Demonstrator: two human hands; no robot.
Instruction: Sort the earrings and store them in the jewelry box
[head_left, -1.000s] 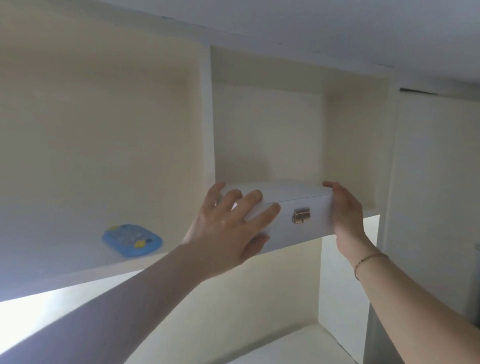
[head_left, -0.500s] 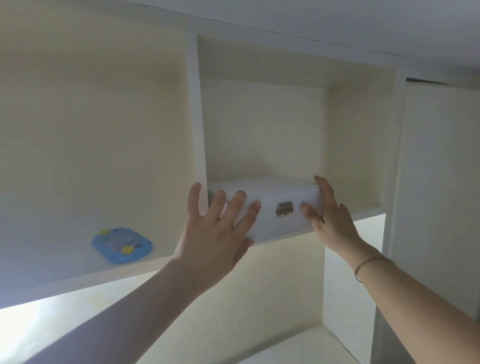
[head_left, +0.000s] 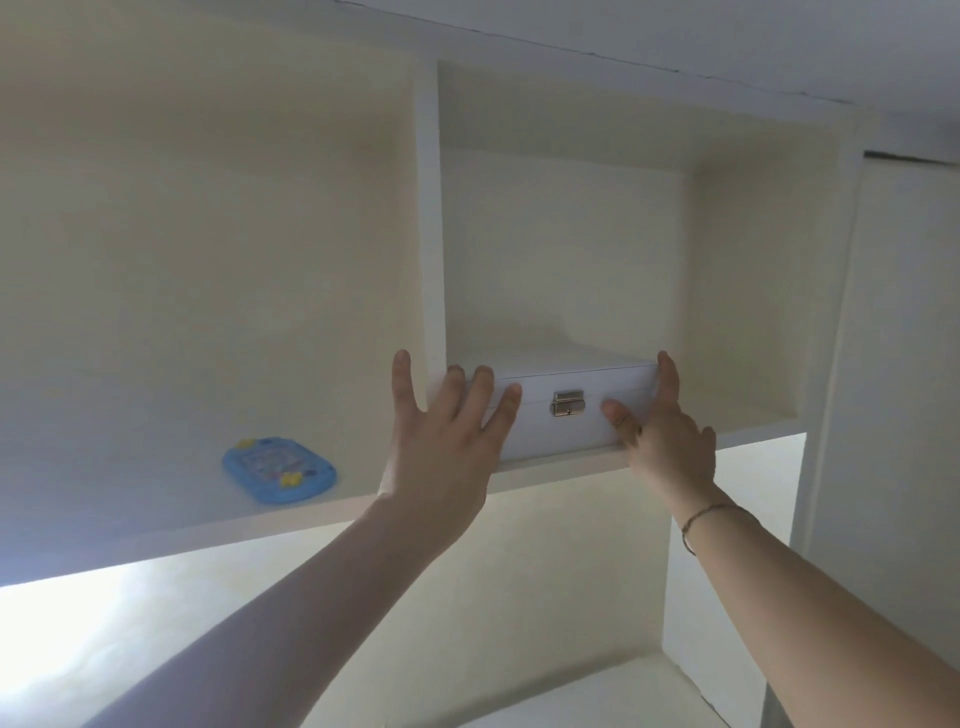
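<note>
The left hand (head_left: 447, 447) is spread flat, its straight fingers laid against the left front of the white jewelry box (head_left: 566, 410); nothing is clasped. The right hand (head_left: 667, 436) is likewise unclenched, pressed against the box's right end. The box, its metal clasp (head_left: 567, 404) fastened, is set on the shelf (head_left: 753, 431) in the right compartment. A blue toy (head_left: 279, 470) is seen in the left compartment.

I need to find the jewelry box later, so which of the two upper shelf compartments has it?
The narrower right-hand compartment holds the white jewelry box with the metal clasp; the wider left compartment holds only a flat blue plastic toy.
</note>
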